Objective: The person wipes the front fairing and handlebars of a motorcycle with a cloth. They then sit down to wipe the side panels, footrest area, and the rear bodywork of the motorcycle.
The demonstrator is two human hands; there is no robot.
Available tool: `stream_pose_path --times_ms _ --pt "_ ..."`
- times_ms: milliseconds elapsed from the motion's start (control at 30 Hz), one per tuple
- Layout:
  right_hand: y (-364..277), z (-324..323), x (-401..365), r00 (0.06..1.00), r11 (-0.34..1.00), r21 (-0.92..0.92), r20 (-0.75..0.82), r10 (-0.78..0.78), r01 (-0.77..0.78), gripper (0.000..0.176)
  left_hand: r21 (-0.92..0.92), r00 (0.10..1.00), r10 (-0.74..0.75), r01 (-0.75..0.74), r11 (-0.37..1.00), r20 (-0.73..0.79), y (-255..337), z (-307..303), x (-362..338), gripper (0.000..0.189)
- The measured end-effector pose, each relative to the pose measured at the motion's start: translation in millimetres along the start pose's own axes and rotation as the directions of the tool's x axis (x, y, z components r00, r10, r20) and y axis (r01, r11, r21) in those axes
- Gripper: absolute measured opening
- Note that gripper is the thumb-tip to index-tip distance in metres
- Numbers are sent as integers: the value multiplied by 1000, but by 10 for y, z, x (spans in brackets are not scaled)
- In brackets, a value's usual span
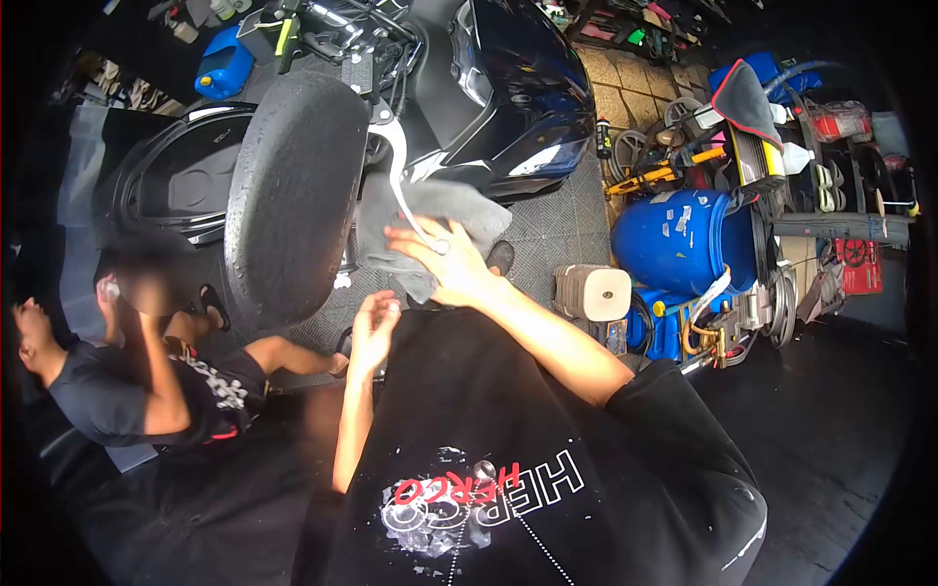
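Observation:
My right hand [449,269] has its fingers over a grey cloth [479,207], which is slightly blurred along its upper edge. A silver lever [398,171] with a ball tip curves down from the handlebar of a motorcycle [489,107] and crosses in front of the cloth and that hand. To the left, a rounded black part [293,205] dotted with droplets hides part of the bike. Just below the cloth and near my shirt, my left hand [371,327] is raised with its fingers loosely bent and nothing visible in them.
Another person [156,376] sits low at the left, hands raised. A blue barrel [669,239], a beige container [593,292] and mixed tools stand along the right. A blue jug [225,63] is on the grey mat [557,234] at upper left.

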State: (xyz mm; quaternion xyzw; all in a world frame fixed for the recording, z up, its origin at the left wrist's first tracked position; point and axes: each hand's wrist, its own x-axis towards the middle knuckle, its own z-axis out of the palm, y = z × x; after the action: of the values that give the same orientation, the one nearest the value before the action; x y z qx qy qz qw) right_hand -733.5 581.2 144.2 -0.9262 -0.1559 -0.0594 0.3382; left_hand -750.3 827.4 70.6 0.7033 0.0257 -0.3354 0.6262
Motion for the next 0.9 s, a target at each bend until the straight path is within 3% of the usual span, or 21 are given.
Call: stream_pose_path --times_ms 33,67,100,133,167,200,233,267,300,367,400,500,533,567,633,667,700,767,867,900 --pt "25 79 -118 999 996 81 11 31 -32 89 -224 998 -52 44 974 -31 -26 12 30 47" --pt "97 272 -320 989 979 191 -114 96 -73 84 -549 995 -75 98 830 64 19 13 31 65" --pt "45 245 -447 978 883 438 -37 207 -170 82 -678 987 -83 155 718 137 214 82 14 68" --pt "28 224 -526 976 830 513 124 180 -218 84 -783 975 -77 212 584 206 417 183 19 72" --pt "-43 143 -546 969 859 471 226 103 -201 86 -860 960 -59 270 433 272 598 285 44 75" --pt "-150 14 -527 946 884 434 324 25 -172 88 -902 967 -168 243 356 194 686 357 115 77" --pt "-249 -143 -504 922 957 286 381 -76 -39 91 -812 951 -129 308 496 282 630 320 197 71" --pt "-284 -277 -499 880 979 203 460 -117 24 86 -713 946 -195 325 622 260 628 328 268 61" --pt "-275 -361 -528 881 972 231 454 -134 29 83 -594 940 -258 342 728 225 683 364 311 52" --pt "-212 -533 -571 878 954 295 442 -182 49 79 -514 971 -239 210 832 10 894 517 269 44" --pt "-159 -706 -532 897 954 263 373 -235 140 73 -460 971 -218 149 875 -101 989 607 246 42" --pt "13 -1049 -488 941 834 509 337 35 -214 63 -285 967 1 -76 956 -256 1032 804 198 43" --pt "44 -1067 -468 982 855 487 138 126 -178 53 -133 953 100 -143 981 -287 978 892 181 46" --pt "120 -997 -467 959 787 548 132 252 -282 50 24 933 199 -201 979 -298 987 1003 161 50" --pt "234 -954 -456 940 732 592 173 295 -339 49 279 936 312 -259 925 -164 1042 1190 101 57" --pt "257 -981 -428 923 731 566 207 323 -382 48 476 936 320 -216 853 -148 1091 1281 46 63" --pt "264 -1025 -397 905 728 537 241 350 -425 47 617 890 441 -282 735 -118 1046 1345 46 69" --pt "337 -1029 -365 896 719 535 237 375 -443 44 525 916 398 -313 792 -55 1262 1459 62 72" --pt "481 -1026 -318 907 667 623 199 370 -409 34 632 792 608 -440 637 -61 1211 1592 36 65" --pt "505 -1070 -283 895 678 587 249 369 -443 33 492 839 536 -429 757 -94 1183 1600 49 62"
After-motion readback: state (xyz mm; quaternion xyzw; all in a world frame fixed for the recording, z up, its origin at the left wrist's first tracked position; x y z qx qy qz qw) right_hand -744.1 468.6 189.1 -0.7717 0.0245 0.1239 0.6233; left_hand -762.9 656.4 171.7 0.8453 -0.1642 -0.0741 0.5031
